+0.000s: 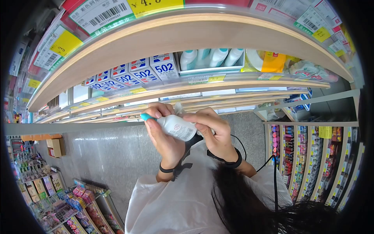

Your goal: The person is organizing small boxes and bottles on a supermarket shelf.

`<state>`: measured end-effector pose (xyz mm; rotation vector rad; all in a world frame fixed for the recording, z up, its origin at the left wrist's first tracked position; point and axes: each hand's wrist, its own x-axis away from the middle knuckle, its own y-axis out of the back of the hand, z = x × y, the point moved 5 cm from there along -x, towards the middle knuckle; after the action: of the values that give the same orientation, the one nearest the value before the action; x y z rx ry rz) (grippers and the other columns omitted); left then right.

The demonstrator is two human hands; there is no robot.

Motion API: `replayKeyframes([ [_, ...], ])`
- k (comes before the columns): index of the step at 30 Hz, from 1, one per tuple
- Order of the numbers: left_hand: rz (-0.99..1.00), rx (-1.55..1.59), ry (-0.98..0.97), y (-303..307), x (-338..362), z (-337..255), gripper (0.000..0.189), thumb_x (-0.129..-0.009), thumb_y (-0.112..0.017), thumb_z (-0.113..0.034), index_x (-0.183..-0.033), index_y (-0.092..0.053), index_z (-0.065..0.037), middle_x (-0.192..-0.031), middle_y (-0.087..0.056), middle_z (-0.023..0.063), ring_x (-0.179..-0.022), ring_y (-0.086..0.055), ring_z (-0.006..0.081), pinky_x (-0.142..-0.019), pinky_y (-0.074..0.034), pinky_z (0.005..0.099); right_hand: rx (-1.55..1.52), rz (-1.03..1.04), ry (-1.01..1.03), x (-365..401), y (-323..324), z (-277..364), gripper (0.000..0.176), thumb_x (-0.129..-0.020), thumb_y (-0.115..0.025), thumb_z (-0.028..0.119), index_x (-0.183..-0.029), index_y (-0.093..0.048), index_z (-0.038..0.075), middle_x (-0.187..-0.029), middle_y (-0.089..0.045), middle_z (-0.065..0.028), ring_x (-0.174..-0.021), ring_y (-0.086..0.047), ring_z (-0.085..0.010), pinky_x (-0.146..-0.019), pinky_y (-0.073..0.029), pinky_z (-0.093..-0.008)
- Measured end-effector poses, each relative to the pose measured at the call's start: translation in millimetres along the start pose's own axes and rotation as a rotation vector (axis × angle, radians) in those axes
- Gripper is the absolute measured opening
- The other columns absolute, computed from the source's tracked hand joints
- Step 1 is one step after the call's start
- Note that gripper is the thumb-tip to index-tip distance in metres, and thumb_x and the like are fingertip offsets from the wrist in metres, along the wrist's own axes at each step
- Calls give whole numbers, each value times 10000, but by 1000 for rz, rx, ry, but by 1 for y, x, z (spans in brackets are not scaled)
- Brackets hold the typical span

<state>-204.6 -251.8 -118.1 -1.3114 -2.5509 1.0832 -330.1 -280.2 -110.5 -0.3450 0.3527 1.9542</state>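
A white squeeze bottle (178, 127) with a teal cap lies tilted between my hands, its printed label and barcode facing up. My left hand (165, 136) is closed round the cap end, thumb and fingers on either side of the neck. At the base end, my right hand (216, 132) has its fingers curled in, the index finger against the bottle's side. A small pale piece shows under the right thumb; I cannot make out what it is. Something clear and whitish (179, 108) sticks up behind the bottle.
Ahead on the shelf, several similar teal-capped bottles (218, 57) stand in a white tray, beside boxes marked 502 (163, 67). Tape rolls (255, 60) are to their right. A wooden shelf edge (194, 33) juts out above. More racks (304, 160) stand at right and lower left.
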Motion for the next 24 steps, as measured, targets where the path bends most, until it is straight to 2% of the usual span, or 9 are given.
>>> replayKeyframes([
  [7,-33,-33,-13,8,-2,-6,317,-975,-387,-396,-923,-363,-85,-875,-389,70,-802,-399,177,-753,-348,314,-53,12,28,-2,-10,-2,251,-859,-541,-22,-1070,-660,41,-919,-643,-59,-770,-556,-144,-681,-468,-254],
  [12,-33,-39,-11,6,-2,-8,297,-977,-384,-391,-934,-365,-98,-880,-393,63,-808,-397,170,-755,-356,306,-36,43,67,-4,-10,-3,240,-868,-531,-20,-1070,-651,26,-1020,-661,-63,-827,-562,-161,-702,-477,-260],
  [14,-33,-37,-8,5,-3,-8,297,-977,-383,-392,-933,-366,-99,-879,-394,61,-808,-395,168,-755,-358,306,-56,57,16,-5,-9,-3,238,-873,-529,-14,-1077,-646,26,-1042,-661,-61,-866,-568,-174,-727,-482,-266],
  [21,-60,-31,-9,3,-3,-5,279,-989,-358,-373,-916,-363,-103,-858,-386,48,-793,-378,159,-750,-355,308,-107,58,10,-6,-8,-8,234,-883,-519,-17,-1080,-638,24,-1051,-647,-73,-888,-573,-169,-743,-487,-262],
  [24,-77,-32,-21,2,-4,-3,273,-991,-354,-367,-907,-358,-107,-852,-377,42,-789,-368,155,-764,-346,309,-104,74,12,-8,-7,-10,232,-887,-516,-16,-1075,-640,37,-1022,-629,-82,-854,-580,-161,-734,-485,-251],
])
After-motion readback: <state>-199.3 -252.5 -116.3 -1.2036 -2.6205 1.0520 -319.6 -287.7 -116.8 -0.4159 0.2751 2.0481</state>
